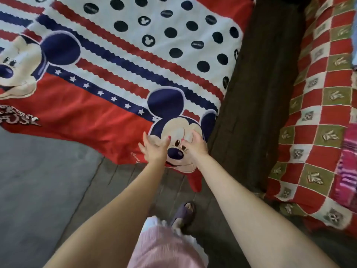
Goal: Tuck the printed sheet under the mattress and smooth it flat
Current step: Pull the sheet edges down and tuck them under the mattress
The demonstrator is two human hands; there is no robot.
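Two bare hands reach out side by side over the near corner of the printed sheet [123, 60], which covers the bed and shows a cartoon mouse head, red and blue wavy stripes, a starred blue band and dark dots on white. The left hand [153, 149] has its fingers spread and fairly straight, palm turned toward the right, and lies at the left side of the mouse face by the sheet's near edge; whether it presses the cloth or is just above it cannot be told. The right hand [196, 145] sits at the right side of the same face, near the sheet's right edge, fingers lightly bent and resting on or just over the fabric (nothing is visibly pinched). A red point of the sheet hangs down past the near corner toward the plank floor [123, 178]. Just right of the sheet's right edge runs a dark wooden board [257, 93], and beyond it lies a red, white and olive checked cover [326, 105]. Below, a foot in a dark slipper [185, 212] stands on the floor beside pink striped clothing [164, 248].
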